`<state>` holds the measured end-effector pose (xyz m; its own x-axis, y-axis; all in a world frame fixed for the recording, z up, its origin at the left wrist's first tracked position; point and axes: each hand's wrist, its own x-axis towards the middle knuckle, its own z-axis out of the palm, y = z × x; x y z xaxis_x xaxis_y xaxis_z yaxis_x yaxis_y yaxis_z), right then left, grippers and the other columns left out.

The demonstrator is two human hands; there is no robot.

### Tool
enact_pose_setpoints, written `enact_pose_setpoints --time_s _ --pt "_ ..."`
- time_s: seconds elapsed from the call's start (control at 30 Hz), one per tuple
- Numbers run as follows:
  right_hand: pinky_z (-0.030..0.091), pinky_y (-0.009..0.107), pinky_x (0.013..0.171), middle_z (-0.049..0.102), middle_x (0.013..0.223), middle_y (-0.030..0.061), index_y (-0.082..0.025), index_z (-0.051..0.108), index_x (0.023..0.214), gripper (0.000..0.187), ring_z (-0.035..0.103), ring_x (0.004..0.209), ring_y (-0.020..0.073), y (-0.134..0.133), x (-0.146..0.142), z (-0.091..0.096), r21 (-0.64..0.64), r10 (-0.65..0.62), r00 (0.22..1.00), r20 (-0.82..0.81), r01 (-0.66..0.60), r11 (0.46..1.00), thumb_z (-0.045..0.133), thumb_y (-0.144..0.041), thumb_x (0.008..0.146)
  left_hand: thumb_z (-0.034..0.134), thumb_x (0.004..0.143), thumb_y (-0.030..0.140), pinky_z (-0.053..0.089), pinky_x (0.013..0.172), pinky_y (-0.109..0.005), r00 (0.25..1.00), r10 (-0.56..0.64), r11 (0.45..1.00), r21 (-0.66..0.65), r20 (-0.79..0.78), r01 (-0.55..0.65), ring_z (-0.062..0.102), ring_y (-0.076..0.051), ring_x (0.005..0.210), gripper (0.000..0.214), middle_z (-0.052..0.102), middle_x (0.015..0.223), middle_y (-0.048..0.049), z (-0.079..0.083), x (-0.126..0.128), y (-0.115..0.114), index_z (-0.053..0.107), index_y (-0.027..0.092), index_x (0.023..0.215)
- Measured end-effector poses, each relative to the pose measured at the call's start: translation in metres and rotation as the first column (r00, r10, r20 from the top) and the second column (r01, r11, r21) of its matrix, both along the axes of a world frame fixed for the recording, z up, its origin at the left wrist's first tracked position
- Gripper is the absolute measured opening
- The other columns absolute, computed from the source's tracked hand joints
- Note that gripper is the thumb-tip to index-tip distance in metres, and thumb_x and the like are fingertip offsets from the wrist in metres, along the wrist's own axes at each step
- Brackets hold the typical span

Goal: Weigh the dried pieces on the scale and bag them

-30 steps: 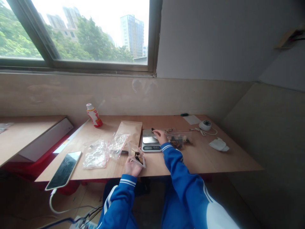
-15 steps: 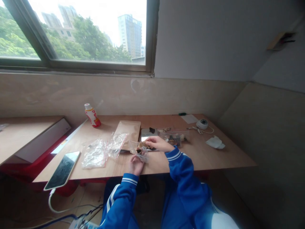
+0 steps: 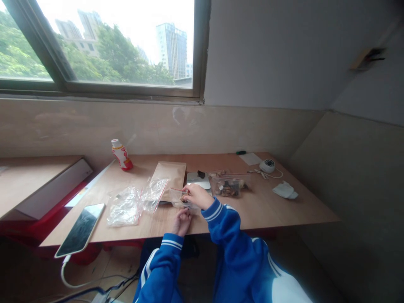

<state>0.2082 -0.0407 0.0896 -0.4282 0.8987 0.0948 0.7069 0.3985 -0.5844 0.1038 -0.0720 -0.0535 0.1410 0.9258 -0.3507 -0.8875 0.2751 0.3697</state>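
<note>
A small clear zip bag (image 3: 177, 198) with dark bits inside sits near the front edge of the wooden table (image 3: 284, 210). My left hand (image 3: 182, 221) grips its lower end, fingers curled. My right hand (image 3: 195, 195) is pinched at the bag's mouth, fingertips closed on something I cannot make out. Behind my right hand lies a small scale (image 3: 199, 179) with a dark piece on its plate. A larger clear bag of mixed dried pieces (image 3: 227, 186) lies to the right of the scale.
A brown paper pouch (image 3: 168, 174) and empty clear bags (image 3: 135, 201) lie left of centre. A phone (image 3: 79, 229) overhangs the front left edge. A small bottle (image 3: 121, 154) stands at the back left. A white round device (image 3: 267, 165) and tissue (image 3: 284, 190) lie right.
My right hand moved from the scale back to the mouth of the small bag held by my left hand. The view shifted slightly.
</note>
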Motion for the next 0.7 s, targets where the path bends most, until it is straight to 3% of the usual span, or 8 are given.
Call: enact_pose_setpoints --time_s 0.1,0.3,0.4,0.5,0.6,0.7 --pt "0.046 0.032 0.082 0.064 0.103 0.0109 -0.014 0.063 0.106 0.035 0.06 0.096 0.0223 -0.001 -0.009 -0.004 0.001 -0.012 0.999 -0.03 0.012 1.0 0.071 -0.021 0.073 0.05 0.074 -0.004 0.05 0.08 -0.025 1.0 0.021 1.0 0.005 -0.018 -0.021 0.065 -0.012 0.081 0.043 0.069 0.09 -0.0002 -0.001 0.002 -0.001 0.06 0.023 0.106" --pt "0.05 0.028 0.073 0.066 0.098 0.0062 -0.017 0.063 0.104 0.023 0.062 0.083 0.0156 0.012 0.004 -0.001 -0.068 -0.045 0.928 -0.369 0.021 0.997 0.055 -0.03 0.087 0.057 0.073 0.001 0.046 0.091 -0.029 0.997 -0.006 0.994 0.106 -0.08 0.015 0.063 -0.015 0.098 0.054 0.066 0.109 -0.0015 -0.014 0.0 -0.001 0.053 0.028 0.12" --pt "0.05 0.029 0.074 0.066 0.096 0.0058 -0.017 0.064 0.103 0.022 0.062 0.084 0.0162 0.014 0.018 -0.008 -0.115 0.011 0.93 -0.367 -0.057 0.992 0.056 -0.025 0.084 0.06 0.075 0.005 0.044 0.095 -0.03 0.996 -0.021 0.987 0.155 -0.084 0.034 0.061 -0.016 0.103 0.057 0.064 0.114 -0.0023 -0.021 -0.001 0.001 0.05 0.03 0.125" --pt "0.05 0.032 0.079 0.063 0.105 0.0077 -0.018 0.064 0.106 0.026 0.06 0.097 0.0193 0.011 0.029 -0.022 -0.071 0.099 0.938 -0.333 -0.13 0.989 0.058 -0.027 0.082 0.062 0.075 0.008 0.044 0.094 -0.029 0.995 -0.023 0.989 0.146 -0.101 0.038 0.061 -0.015 0.103 0.058 0.064 0.115 -0.0032 -0.023 -0.001 0.002 0.048 0.029 0.127" --pt "0.046 0.035 0.089 0.059 0.115 0.0099 -0.018 0.06 0.114 0.032 0.054 0.11 0.021 0.019 0.035 -0.038 0.036 0.051 0.954 -0.295 -0.042 0.998 0.055 -0.028 0.084 0.063 0.075 0.01 0.045 0.093 -0.029 0.993 -0.028 0.99 0.137 -0.114 0.044 0.061 -0.015 0.102 0.058 0.064 0.115 -0.0036 -0.018 -0.002 0.0 0.047 0.029 0.127" --pt "0.036 0.036 0.103 0.054 0.124 0.0119 -0.016 0.057 0.119 0.034 0.047 0.119 0.0208 0.05 0.041 -0.051 0.16 -0.132 0.968 -0.215 0.168 0.973 0.049 -0.022 0.086 0.065 0.075 0.012 0.048 0.086 -0.03 0.985 -0.084 0.987 0.126 -0.148 0.103 0.062 -0.016 0.098 0.059 0.063 0.116 -0.005 -0.008 -0.003 -0.004 0.046 0.03 0.128"
